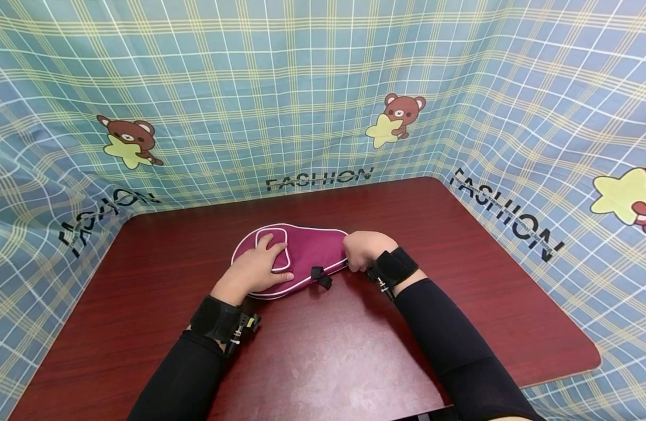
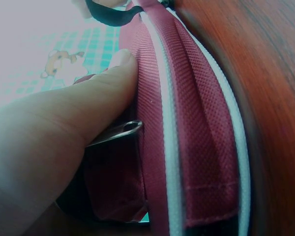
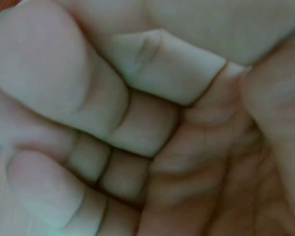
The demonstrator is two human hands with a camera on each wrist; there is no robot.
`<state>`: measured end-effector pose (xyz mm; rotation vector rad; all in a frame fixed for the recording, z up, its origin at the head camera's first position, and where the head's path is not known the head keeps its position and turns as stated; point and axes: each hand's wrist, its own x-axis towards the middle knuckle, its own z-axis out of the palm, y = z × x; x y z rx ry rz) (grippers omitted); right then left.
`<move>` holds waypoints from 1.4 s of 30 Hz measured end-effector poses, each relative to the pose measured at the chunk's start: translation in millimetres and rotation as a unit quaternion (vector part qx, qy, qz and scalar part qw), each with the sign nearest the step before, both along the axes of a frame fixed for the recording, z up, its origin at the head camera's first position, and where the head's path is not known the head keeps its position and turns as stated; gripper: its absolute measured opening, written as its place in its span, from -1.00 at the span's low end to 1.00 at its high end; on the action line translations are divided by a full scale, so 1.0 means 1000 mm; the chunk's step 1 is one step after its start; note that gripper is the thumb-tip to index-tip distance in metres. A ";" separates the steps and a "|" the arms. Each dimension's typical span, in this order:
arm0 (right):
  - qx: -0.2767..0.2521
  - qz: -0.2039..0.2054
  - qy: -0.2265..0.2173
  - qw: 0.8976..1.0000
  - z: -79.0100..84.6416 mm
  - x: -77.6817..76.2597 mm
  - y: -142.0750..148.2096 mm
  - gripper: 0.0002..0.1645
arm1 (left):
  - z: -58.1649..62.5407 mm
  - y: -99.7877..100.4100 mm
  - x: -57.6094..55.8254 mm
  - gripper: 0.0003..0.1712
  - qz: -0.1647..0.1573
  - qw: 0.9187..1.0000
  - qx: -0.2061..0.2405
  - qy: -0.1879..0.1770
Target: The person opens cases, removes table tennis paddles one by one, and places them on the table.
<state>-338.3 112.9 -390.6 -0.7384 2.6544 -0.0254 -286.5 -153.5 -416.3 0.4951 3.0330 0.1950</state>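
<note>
Left hand [image 1: 256,267] spread on a case [image 1: 313,250]; right hand [image 1: 366,247] curled at its narrow end [image 1: 337,244], any pinch hidden; work seems underway, remainder unclear.

Wears a long black left sleeve [image 1: 178,374] and a long black right sleeve [image 1: 454,345], both plain and rather tight along the forearm. Shows one thin line across the right sleeve, seam or fold, cannot tell which. Has around the left wrist a wide black left band [image 1: 213,317], and around the right wrist a similar black right band [image 1: 399,265]. Carries on the left band a small dark left device [image 1: 244,332] with silvery metal parts and a little yellow mark [image 1: 251,322]. Carries on the right band a small dark right device [image 1: 382,283], also with silvery metal. Leaves a narrow strip of bare forearm [image 1: 410,281] between right band and right sleeve. Leaves left grip [image 1: 256,266] and right grip [image 1: 367,248] bare.
</note>
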 end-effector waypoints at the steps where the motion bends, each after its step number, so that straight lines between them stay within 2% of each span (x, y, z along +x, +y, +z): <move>1: 0.002 0.003 0.002 1.000 0.000 0.001 -0.001 -0.64 | 0.000 0.000 0.000 0.00 0.000 1.000 0.000 0.000; 9: -0.007 -0.015 -0.009 1.000 -0.002 0.005 -0.004 -0.76 | 0.001 0.000 0.001 0.00 -0.005 1.000 0.002 0.001; 16: 0.015 -0.018 -0.003 1.000 -0.002 0.005 -0.005 -0.76 | 0.001 0.000 0.001 -0.01 -0.004 1.000 0.004 0.000; 20: 0.025 -0.038 0.002 0.999 -0.001 0.005 -0.006 -0.78 | 0.000 0.000 0.000 -0.01 -0.001 1.000 0.004 0.001; 25: 0.024 -0.075 0.006 0.997 0.000 0.003 -0.003 -0.53 | 0.000 0.000 0.000 -0.02 -0.001 1.000 0.006 0.000; 28: 0.026 -0.101 0.050 0.993 -0.001 0.000 0.001 -0.36 | -0.001 0.000 0.000 -0.02 -0.003 1.000 0.009 0.000; 32: 0.019 -0.128 0.106 0.986 -0.005 -0.007 0.006 -0.29 | -0.002 -0.001 0.000 -0.04 -0.007 1.000 0.010 0.004; 34: -0.002 -0.120 0.111 0.986 -0.008 -0.011 0.007 -0.30 | -0.002 -0.001 0.000 -0.04 -0.008 1.000 0.010 0.006; 36: -0.033 -0.102 0.106 0.988 -0.011 -0.016 0.007 -0.22 | -0.003 -0.001 0.000 -0.04 -0.008 1.000 0.011 0.008; 39: -0.086 -0.055 0.104 0.989 -0.016 -0.022 0.004 0.01 | -0.002 0.000 0.001 -0.03 0.001 1.000 0.016 0.007; 42: -0.116 0.000 0.107 0.988 -0.019 -0.025 -0.001 -0.01 | -0.002 0.001 0.002 -0.01 0.014 1.000 0.019 0.004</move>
